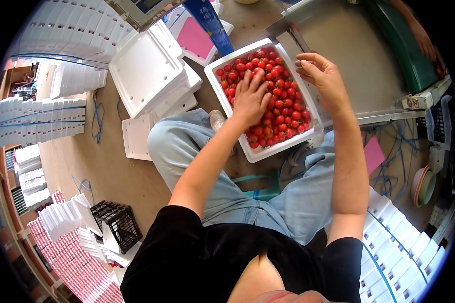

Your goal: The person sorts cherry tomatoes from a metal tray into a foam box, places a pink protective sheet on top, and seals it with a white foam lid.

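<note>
In front of me, tilted slightly, is a white foam box point(283, 146) filled with red cherry tomatoes point(284, 115), some with green stems. My left hand point(250, 101) lies on the tomatoes left of the middle, palm down with its fingers spread, covering those beneath. Over the box's right edge, beside the metal tray point(361, 50), hovers my right hand point(322, 78). Its fingers reach leftward, loosely bent and apart, and nothing shows in them.
White foam lids point(146, 73) are stacked left of the box, near a blue post point(207, 25). Another person's hand point(425, 43) rests by a green edge point(397, 45) at far right. A black crate point(116, 224), blue straps point(97, 121) and foam box stacks point(35, 118) surround me.
</note>
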A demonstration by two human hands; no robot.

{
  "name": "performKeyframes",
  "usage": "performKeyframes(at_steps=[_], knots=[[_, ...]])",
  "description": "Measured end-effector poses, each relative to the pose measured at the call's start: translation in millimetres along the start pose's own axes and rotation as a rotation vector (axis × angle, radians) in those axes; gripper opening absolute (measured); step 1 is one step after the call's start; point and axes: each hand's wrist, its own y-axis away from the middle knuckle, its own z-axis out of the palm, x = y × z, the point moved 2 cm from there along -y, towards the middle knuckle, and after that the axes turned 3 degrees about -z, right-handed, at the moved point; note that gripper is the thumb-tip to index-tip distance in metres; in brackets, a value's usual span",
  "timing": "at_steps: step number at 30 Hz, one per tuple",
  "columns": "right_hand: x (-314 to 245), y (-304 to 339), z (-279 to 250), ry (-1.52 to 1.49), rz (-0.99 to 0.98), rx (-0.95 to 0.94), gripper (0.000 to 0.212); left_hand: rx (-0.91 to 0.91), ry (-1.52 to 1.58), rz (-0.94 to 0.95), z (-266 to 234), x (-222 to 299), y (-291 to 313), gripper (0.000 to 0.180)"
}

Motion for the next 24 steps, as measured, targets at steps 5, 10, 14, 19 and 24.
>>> performKeyframes(at_steps=[5,10,14,19,24], knots=[[-1,-1,-4,0.034,-0.022,0.003,0.030,0.079,0.130,-0.015,-11,52,47,0.031],[-4,3,-4,0.033,-0.069,0.044,0.024,-0.051,0.177,0.096,-12,68,80,0.035],[-5,7,-17,0.086,-0.075,0.084,0.024,-0.063,0.224,0.142,-20,75,80,0.035],[-14,10,-61,0.078,-0.144,0.239,0.025,-0.038,0.030,0.136,-22,29,36,0.030],[-15,23,-115,0.834,-0.118,0.367,0.037,0.051,0.007,0.029,-33,-6,7,0.020]])
